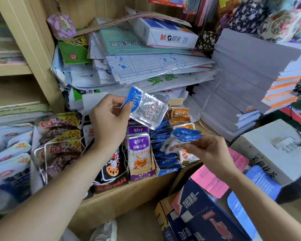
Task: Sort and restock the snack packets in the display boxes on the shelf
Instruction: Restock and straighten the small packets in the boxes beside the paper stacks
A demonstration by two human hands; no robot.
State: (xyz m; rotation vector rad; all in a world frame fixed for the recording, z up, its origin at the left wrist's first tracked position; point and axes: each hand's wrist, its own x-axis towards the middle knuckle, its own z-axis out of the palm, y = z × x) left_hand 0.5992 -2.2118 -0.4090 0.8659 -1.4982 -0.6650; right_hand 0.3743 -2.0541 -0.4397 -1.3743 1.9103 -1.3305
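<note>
1. Packets in pale blue and white (10, 153) lie heaped far left of the purple display box (142, 175), on the same shelf.
2. Brown packets with red labels (59, 146) stand between that heap and the purple display box.
3. Black packets (111, 169) stand against the purple display box's left side.
4. The left hand (109, 122) is raised above and to the left of the purple display box. Its thumb and curled fingers pinch the blue end of a blue-and-silver packet (148, 111), which is in the air directly above the box with its printed back to the camera.
5. Purple packets (139, 152) stand upright inside the purple display box.
6. The blue display box (165, 172) touches the purple display box's right side and is packed with blue packets (162, 153). Orange packets (179, 113) sit further back and right.
7. The right hand (210, 152) hovers right of the purple display box. Thumb and fingertips pinch a few fanned blue packets (184, 138).
8. A dark blue carton (207, 214) lies below and right of the purple display box.
</note>
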